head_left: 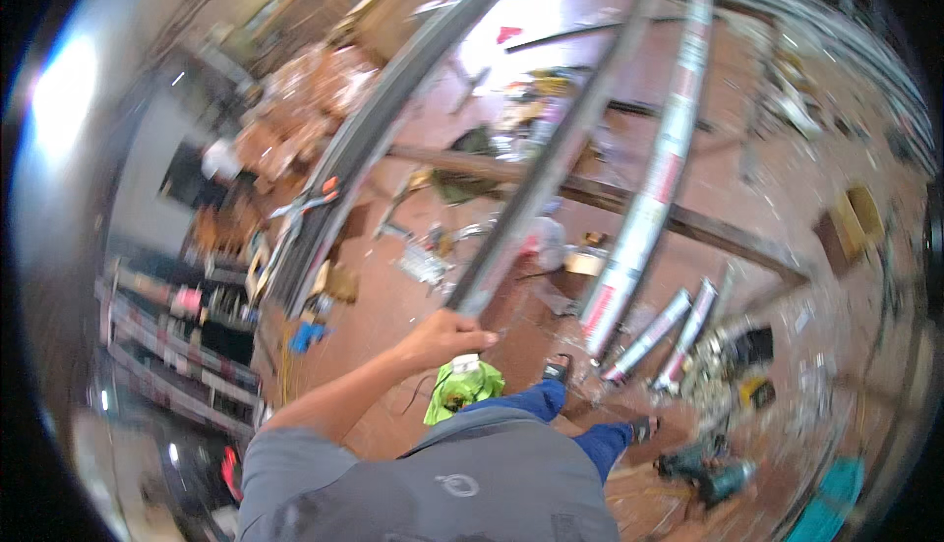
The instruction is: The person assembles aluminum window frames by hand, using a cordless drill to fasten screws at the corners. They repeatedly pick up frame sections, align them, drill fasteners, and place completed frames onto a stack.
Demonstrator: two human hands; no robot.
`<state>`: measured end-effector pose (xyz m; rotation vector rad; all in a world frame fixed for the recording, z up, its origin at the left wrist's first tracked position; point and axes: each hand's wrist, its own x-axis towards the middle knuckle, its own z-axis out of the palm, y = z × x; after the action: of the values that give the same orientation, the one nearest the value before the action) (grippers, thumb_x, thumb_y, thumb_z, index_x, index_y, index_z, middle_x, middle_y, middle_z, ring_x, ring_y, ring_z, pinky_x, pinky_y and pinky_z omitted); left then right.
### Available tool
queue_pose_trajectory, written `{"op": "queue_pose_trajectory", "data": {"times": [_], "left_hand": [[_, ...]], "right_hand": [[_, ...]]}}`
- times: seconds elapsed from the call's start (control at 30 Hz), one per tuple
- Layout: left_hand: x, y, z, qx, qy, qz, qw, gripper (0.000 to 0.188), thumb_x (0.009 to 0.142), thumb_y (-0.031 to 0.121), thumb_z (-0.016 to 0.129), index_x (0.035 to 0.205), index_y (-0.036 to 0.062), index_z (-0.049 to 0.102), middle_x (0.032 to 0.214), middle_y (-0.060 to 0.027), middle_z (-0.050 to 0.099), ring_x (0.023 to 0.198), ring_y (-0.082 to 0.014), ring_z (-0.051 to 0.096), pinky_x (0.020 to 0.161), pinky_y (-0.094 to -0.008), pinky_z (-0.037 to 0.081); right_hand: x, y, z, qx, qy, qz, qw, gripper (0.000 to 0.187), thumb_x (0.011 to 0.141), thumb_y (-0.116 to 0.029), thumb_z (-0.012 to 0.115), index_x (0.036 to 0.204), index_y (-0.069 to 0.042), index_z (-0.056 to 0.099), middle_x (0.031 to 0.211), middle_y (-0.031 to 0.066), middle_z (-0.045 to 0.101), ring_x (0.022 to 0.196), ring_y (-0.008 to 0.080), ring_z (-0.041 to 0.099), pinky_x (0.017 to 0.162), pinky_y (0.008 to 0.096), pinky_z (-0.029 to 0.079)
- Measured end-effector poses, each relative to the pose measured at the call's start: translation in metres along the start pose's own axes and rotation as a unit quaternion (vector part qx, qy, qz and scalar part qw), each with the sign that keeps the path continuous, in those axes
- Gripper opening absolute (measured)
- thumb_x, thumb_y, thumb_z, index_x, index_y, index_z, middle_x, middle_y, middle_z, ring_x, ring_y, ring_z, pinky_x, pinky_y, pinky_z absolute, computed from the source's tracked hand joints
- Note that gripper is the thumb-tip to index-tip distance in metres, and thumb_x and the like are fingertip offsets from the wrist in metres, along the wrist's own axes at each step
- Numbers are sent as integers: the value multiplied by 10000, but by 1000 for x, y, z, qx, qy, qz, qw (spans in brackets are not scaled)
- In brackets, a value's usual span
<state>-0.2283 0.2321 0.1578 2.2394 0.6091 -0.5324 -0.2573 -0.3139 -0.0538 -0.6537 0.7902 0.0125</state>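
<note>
My left hand (447, 335) is closed around the near end of a long grey metal profile (536, 193), which runs away from me toward the top of the view. Motion blur hides the exact grip of the fingers. To its left, a wider dark profile (369, 144) lies alongside, with orange-handled pliers or snips (320, 196) on it. On its right runs a profile in printed white film (661, 168). A brown crossbar (718, 232) passes beneath them. Below my hand, a bright green cloth (467, 391) lies close to my legs. My right hand is out of view.
Two short film-wrapped pieces (649, 335) lie right of my feet. Teal power tools (708, 473) and a yellow tape measure (757, 391) are on the floor at right, below an open cardboard box (851, 222). Shelving (177, 345) stands at left.
</note>
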Motion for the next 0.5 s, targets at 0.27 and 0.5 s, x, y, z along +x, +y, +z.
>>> {"op": "queue_pose_trajectory", "data": {"times": [0.27, 0.5], "left_hand": [[29, 111, 210, -331, -418, -69, 843, 410, 864, 393, 808, 1002, 45, 641, 1068, -141, 627, 921, -257, 642, 780, -361, 514], [132, 119, 442, -280, -358, -275, 847, 297, 1007, 393, 646, 1045, 100, 618, 948, -91, 687, 847, -228, 679, 687, -336, 504]], "right_hand": [[127, 122, -167, 5, 110, -56, 992, 413, 853, -72, 730, 1246, -47, 608, 1089, 84, 678, 912, 220, 693, 843, 392, 600], [210, 162, -229, -230, 233, -55, 943, 478, 844, -152, 818, 1246, -22, 595, 1014, 73, 690, 880, 168, 673, 741, 321, 549]]}}
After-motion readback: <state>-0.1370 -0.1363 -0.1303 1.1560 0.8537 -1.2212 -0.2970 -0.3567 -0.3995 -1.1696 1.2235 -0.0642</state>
